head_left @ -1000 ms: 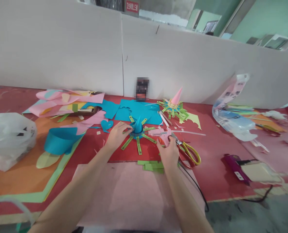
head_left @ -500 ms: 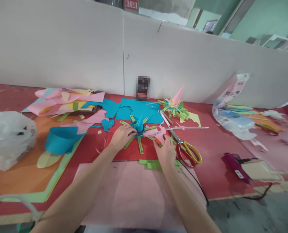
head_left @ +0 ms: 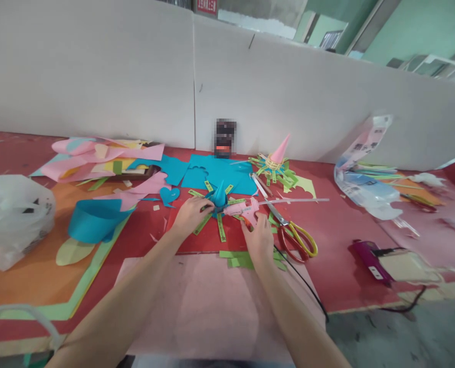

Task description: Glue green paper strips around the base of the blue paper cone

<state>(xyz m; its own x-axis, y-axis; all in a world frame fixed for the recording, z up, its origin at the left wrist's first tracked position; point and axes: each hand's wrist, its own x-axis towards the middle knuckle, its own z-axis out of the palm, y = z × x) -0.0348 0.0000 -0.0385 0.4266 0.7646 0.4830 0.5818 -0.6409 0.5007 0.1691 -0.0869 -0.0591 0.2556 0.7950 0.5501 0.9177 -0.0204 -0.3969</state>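
Note:
A small blue paper cone (head_left: pixel 220 194) stands on the red board, with green printed strips (head_left: pixel 221 227) fanning out around its base. On its left side my left hand (head_left: pixel 189 217) has its fingers closed at the base edge. My right hand (head_left: pixel 260 237) is wrapped round the handle of a pink glue gun (head_left: pixel 242 207), whose nozzle points left at the cone's base. A long clear glue stick (head_left: pixel 296 201) sticks out of the gun's back end. Just right of that hand lie scissors (head_left: pixel 294 237) with red and yellow handles.
Behind stands a pink cone (head_left: pixel 281 151) with similar strips. Blue paper (head_left: pixel 219 174) and a blue heart (head_left: pixel 169 196) lie nearby. At left are a blue paper ring (head_left: pixel 93 220) and a white plastic bag (head_left: pixel 13 220); at right, a purple power strip (head_left: pixel 373 260). A black cord (head_left: pixel 307 286) trails rightward.
The glue gun's nozzle has shifted slightly left, closer in at the cone's base. Both hands keep their holds, and the rest of the view has barely moved.

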